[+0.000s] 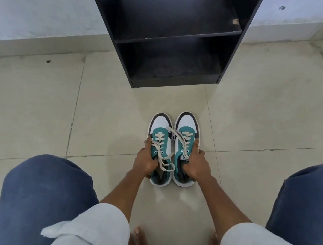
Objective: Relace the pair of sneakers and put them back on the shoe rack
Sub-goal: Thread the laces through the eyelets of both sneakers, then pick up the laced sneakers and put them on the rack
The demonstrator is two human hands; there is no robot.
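Two teal, white and grey sneakers stand side by side on the tiled floor, toes pointing at the shoe rack. My left hand (143, 160) grips the left sneaker (160, 128) by its outer side and collar. My right hand (196, 163) grips the right sneaker (186, 126) the same way. Cream laces (164, 153) run through the eyelets of both shoes, with loose ends lying across the left one. The black shoe rack (176, 36) stands just beyond the toes, its two shelves bare.
My knees in blue jeans (45, 191) frame the view at left and right, and my bare feet (137, 241) rest on the floor near the bottom edge. A white wall (30, 16) runs behind the rack. Beige floor tiles (263, 113) surround the shoes.
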